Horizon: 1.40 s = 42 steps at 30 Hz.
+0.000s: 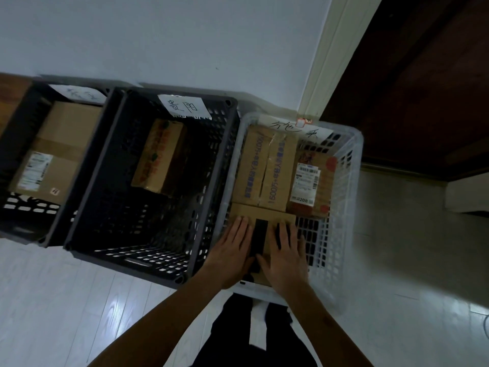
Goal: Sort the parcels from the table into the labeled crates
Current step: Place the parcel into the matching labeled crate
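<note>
Blur and dim light smear the handwriting on the paper labels (pixel 182 107), and the left dark crate (pixel 16 154) at the frame's left edge is cut off, its large box (pixel 60 144) only partly seen. The middle dark crate (pixel 87 197) holds one small box (pixel 158 154) near its far wall, with bare floor around it. In the white crate (pixel 344 197) at centre right, two parcels fill the far half. At its near end lies a cardboard parcel (pixel 262 214) with a black stripe. The left hand (pixel 232 250) and right hand (pixel 285 255) rest flat on it, fingers straight and spread.
</note>
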Each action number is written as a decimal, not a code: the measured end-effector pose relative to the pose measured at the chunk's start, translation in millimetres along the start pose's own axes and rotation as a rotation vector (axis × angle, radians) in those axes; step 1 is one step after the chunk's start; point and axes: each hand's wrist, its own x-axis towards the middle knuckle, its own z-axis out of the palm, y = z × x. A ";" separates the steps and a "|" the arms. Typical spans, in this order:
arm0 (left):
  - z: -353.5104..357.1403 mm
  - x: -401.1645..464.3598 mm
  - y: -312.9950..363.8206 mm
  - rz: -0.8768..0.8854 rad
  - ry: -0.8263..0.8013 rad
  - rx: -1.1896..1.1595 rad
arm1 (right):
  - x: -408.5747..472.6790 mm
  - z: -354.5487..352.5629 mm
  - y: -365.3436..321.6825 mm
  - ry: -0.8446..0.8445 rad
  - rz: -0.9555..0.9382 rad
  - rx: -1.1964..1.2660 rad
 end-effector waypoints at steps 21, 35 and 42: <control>-4.6 -6.9 -5.4 0.127 0.017 0.116 | -11.6 -6.3 -16.2 -0.106 -0.037 0.056; -43.3 -20.7 -4.1 0.170 -0.083 0.114 | -18.9 -28.4 -17.6 -0.154 0.131 0.352; -89.6 -37.9 -2.5 0.058 0.086 -0.026 | -34.6 -88.7 -4.6 -0.108 0.126 0.338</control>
